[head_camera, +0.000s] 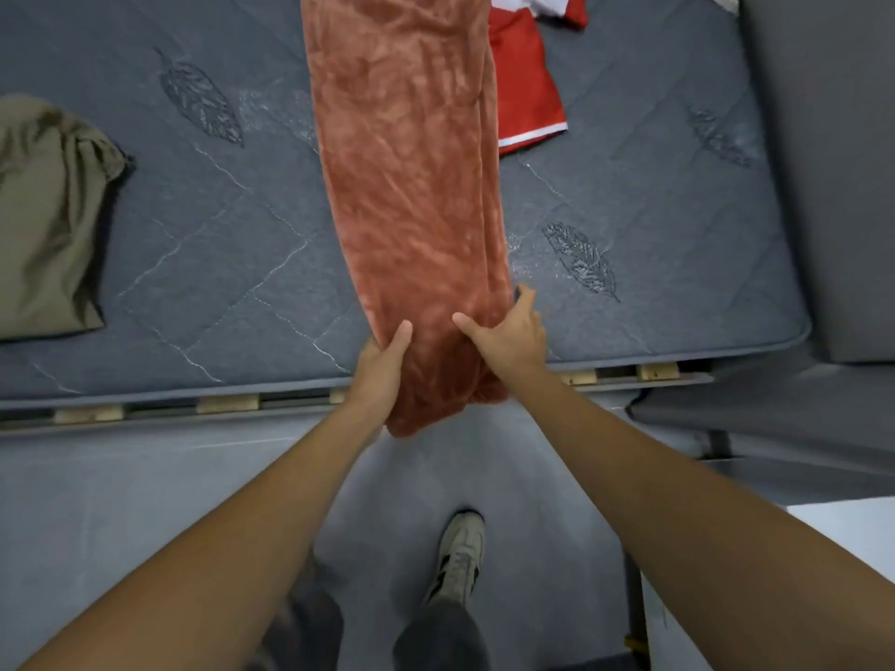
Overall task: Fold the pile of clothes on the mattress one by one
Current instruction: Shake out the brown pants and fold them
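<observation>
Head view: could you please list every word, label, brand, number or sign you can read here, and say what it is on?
None: no readable text shows.
The red and white garment shows only a white trim.
The shoe has dark markings, too blurred to read as a brand.

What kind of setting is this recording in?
Probably a bedroom or sleeping area at home. A bare grey quilted mattress lies on a wooden slatted bed frame, and loose laundry sits on it: a rust-coloured fleece garment held by both hands, plus a red and white jersey.
</observation>
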Action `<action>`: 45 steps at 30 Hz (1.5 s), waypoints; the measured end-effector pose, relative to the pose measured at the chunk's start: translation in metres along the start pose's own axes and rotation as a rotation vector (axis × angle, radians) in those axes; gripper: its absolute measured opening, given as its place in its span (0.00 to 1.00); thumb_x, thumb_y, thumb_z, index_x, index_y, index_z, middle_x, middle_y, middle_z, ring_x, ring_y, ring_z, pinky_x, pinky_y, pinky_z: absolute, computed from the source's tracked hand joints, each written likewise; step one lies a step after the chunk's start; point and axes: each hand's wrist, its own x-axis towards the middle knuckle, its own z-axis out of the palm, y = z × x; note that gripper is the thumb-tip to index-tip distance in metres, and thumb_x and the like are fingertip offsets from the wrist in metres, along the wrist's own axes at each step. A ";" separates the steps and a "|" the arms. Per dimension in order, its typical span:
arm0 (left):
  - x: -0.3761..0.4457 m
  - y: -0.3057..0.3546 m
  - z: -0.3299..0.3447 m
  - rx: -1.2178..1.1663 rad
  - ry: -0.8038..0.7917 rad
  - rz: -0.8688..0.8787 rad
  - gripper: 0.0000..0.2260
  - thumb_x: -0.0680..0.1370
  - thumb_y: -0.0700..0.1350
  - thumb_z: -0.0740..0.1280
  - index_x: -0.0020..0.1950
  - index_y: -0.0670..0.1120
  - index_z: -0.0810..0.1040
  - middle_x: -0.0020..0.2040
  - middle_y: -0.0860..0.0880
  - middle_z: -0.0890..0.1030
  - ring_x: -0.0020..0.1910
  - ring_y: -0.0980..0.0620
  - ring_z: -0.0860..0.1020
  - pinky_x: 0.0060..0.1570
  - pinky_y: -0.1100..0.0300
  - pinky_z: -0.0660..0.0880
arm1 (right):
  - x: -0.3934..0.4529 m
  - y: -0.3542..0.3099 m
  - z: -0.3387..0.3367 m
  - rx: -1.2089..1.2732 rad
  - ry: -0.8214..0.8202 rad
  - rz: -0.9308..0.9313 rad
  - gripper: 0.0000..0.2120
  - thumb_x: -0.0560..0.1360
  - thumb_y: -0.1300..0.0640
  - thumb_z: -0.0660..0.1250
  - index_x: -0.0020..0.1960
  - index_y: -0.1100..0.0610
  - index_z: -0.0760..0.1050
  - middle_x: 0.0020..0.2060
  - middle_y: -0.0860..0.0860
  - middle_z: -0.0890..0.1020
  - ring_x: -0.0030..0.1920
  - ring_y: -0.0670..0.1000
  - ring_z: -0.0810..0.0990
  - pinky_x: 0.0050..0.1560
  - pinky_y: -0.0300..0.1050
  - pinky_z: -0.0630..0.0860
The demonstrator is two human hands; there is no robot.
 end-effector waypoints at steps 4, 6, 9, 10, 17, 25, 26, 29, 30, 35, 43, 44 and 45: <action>-0.016 -0.013 0.003 0.117 -0.028 -0.046 0.10 0.80 0.51 0.73 0.59 0.48 0.84 0.49 0.51 0.88 0.49 0.54 0.87 0.47 0.63 0.80 | -0.016 0.013 -0.004 0.183 -0.191 -0.166 0.49 0.69 0.51 0.82 0.80 0.52 0.57 0.71 0.52 0.76 0.71 0.56 0.75 0.72 0.59 0.72; -0.024 -0.018 -0.001 0.142 -0.007 -0.013 0.08 0.81 0.48 0.73 0.58 0.49 0.84 0.48 0.51 0.88 0.48 0.53 0.87 0.45 0.62 0.81 | -0.025 0.020 -0.002 0.241 -0.185 -0.265 0.43 0.71 0.59 0.80 0.78 0.50 0.60 0.68 0.49 0.77 0.69 0.52 0.76 0.71 0.58 0.73; -0.037 -0.022 -0.012 0.087 0.026 0.100 0.10 0.83 0.48 0.70 0.63 0.50 0.81 0.55 0.53 0.87 0.55 0.54 0.85 0.54 0.59 0.81 | -0.033 0.025 -0.001 0.303 -0.077 -0.336 0.36 0.71 0.62 0.77 0.73 0.47 0.64 0.65 0.47 0.78 0.66 0.50 0.77 0.68 0.56 0.74; -0.041 -0.024 -0.016 0.060 0.030 0.133 0.13 0.83 0.48 0.70 0.67 0.51 0.78 0.59 0.54 0.86 0.58 0.56 0.84 0.58 0.57 0.80 | -0.035 0.027 0.000 0.304 -0.051 -0.348 0.33 0.71 0.62 0.77 0.70 0.49 0.66 0.64 0.47 0.78 0.65 0.50 0.77 0.68 0.56 0.74; -0.053 -0.038 -0.021 -0.026 -0.061 0.062 0.19 0.82 0.52 0.70 0.72 0.55 0.72 0.65 0.56 0.83 0.63 0.53 0.82 0.62 0.47 0.80 | -0.040 0.032 0.013 0.303 -0.114 -0.049 0.15 0.73 0.52 0.79 0.52 0.54 0.76 0.45 0.47 0.81 0.51 0.51 0.82 0.58 0.58 0.81; -0.056 -0.057 -0.018 0.002 -0.064 -0.104 0.09 0.81 0.53 0.70 0.59 0.51 0.84 0.51 0.54 0.88 0.52 0.55 0.86 0.62 0.50 0.80 | -0.051 0.049 0.000 0.235 -0.185 -0.211 0.09 0.85 0.55 0.62 0.48 0.58 0.72 0.43 0.54 0.79 0.45 0.54 0.79 0.47 0.55 0.76; -0.057 -0.059 -0.017 -0.017 -0.045 -0.091 0.07 0.81 0.50 0.71 0.56 0.49 0.84 0.50 0.52 0.88 0.51 0.54 0.86 0.60 0.52 0.81 | -0.053 0.053 -0.003 0.203 -0.181 -0.246 0.08 0.86 0.55 0.60 0.50 0.57 0.70 0.43 0.51 0.79 0.43 0.51 0.78 0.44 0.50 0.73; -0.063 -0.059 -0.010 -0.066 -0.019 -0.043 0.06 0.80 0.46 0.73 0.56 0.46 0.83 0.49 0.50 0.88 0.55 0.47 0.86 0.53 0.57 0.83 | -0.054 0.063 -0.011 0.137 -0.115 -0.323 0.06 0.85 0.57 0.60 0.52 0.58 0.66 0.39 0.47 0.75 0.38 0.46 0.74 0.39 0.47 0.69; -0.064 -0.059 -0.007 -0.064 0.009 -0.029 0.08 0.80 0.45 0.74 0.58 0.46 0.81 0.50 0.49 0.88 0.55 0.46 0.86 0.54 0.54 0.84 | -0.052 0.065 -0.013 0.139 -0.089 -0.331 0.05 0.84 0.59 0.62 0.53 0.59 0.65 0.39 0.47 0.73 0.37 0.47 0.73 0.39 0.48 0.67; -0.067 -0.060 0.006 0.194 0.207 0.274 0.22 0.79 0.38 0.72 0.66 0.52 0.67 0.57 0.52 0.78 0.55 0.56 0.80 0.60 0.45 0.80 | -0.050 0.063 -0.017 0.106 -0.073 -0.495 0.18 0.78 0.70 0.62 0.64 0.56 0.70 0.58 0.53 0.71 0.53 0.43 0.73 0.58 0.39 0.72; -0.072 -0.082 0.003 1.144 0.114 0.501 0.38 0.77 0.47 0.74 0.83 0.60 0.58 0.79 0.44 0.56 0.75 0.43 0.66 0.68 0.44 0.74 | -0.046 0.099 -0.021 -0.708 -0.083 -0.927 0.39 0.68 0.66 0.69 0.79 0.57 0.66 0.84 0.59 0.48 0.80 0.63 0.57 0.70 0.58 0.72; -0.071 -0.086 0.003 1.306 0.164 0.507 0.43 0.74 0.51 0.76 0.84 0.59 0.55 0.82 0.40 0.51 0.79 0.38 0.59 0.72 0.42 0.69 | -0.045 0.104 -0.019 -0.834 -0.081 -0.965 0.45 0.66 0.65 0.70 0.81 0.57 0.60 0.84 0.58 0.45 0.83 0.62 0.52 0.75 0.61 0.67; -0.069 -0.088 0.003 1.421 0.207 0.524 0.48 0.72 0.52 0.78 0.85 0.58 0.51 0.83 0.38 0.46 0.82 0.36 0.51 0.77 0.40 0.62 | -0.043 0.109 -0.016 -0.915 -0.074 -1.013 0.48 0.66 0.64 0.70 0.83 0.58 0.55 0.84 0.57 0.43 0.84 0.61 0.47 0.78 0.62 0.61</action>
